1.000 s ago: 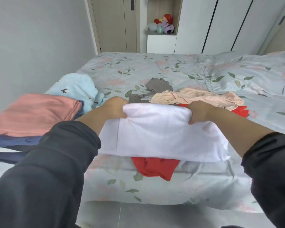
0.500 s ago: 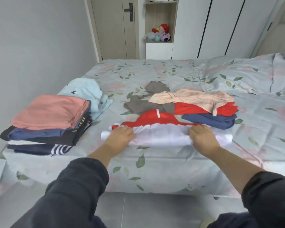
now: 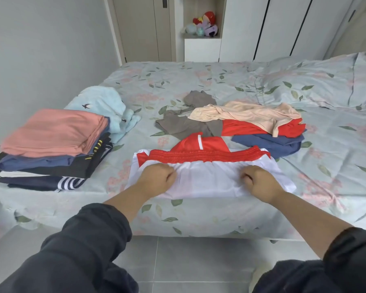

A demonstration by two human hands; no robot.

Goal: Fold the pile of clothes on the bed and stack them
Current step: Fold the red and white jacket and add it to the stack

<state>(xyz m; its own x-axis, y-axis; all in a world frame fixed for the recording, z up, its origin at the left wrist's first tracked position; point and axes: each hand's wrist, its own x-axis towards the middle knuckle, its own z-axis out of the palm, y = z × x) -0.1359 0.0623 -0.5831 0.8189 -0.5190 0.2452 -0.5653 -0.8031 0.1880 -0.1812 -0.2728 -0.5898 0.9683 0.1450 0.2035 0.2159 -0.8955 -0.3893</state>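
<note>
Floral bed (image 3: pixel 199 85) — white garment (image 3: pixel 207 180) crosswise, red waistband (image 3: pixel 199 156) away.

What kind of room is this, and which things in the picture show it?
Most likely a bedroom in a home. A bed with floral bedding fills the middle, tall white wardrobe doors stand behind it, and soft toys sit in a shelf niche beside the door.

Single head view — forward-down over bed (image 3: pixel 209 214) edge, near.
</note>
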